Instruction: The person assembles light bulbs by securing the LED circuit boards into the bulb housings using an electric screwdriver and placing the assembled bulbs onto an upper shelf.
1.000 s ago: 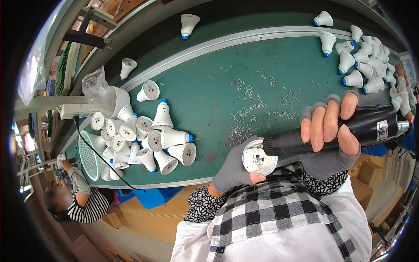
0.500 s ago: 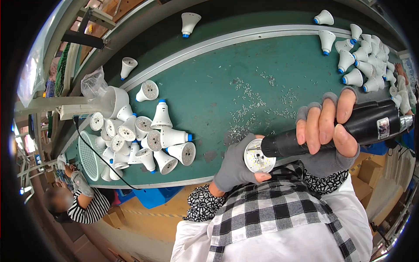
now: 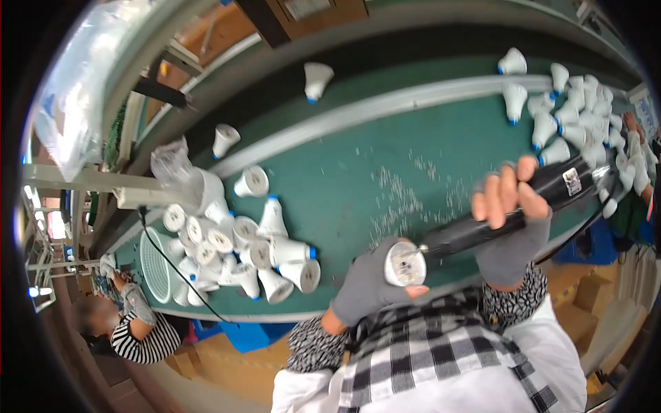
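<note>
My left hand point(image 3: 372, 286), in a grey fingerless glove, holds a white bulb housing point(image 3: 405, 264) near the front edge of the green bench point(image 3: 337, 165). The housing's open face with its circuit board is turned up toward me. My right hand point(image 3: 508, 203) is wrapped round a black electric screwdriver point(image 3: 468, 233). The driver's tip is beside the upper right rim of the housing, and whether it touches is blurred. Small pale pieces point(image 3: 396, 199) lie scattered on the bench beyond my hands.
Several bulb housings point(image 3: 275, 251) are heaped at left by a pale green basket point(image 3: 155, 265) and a white container point(image 3: 206, 189). More housings point(image 3: 585, 113) are piled at far right. A black cord point(image 3: 175, 265) crosses the left side. Other people's hands show at both far sides.
The screwdriver's tip has drawn back from the board to the housing's rim, and my right hand has moved slightly left. The whole view has shifted, with the bench scene lower in the picture.
</note>
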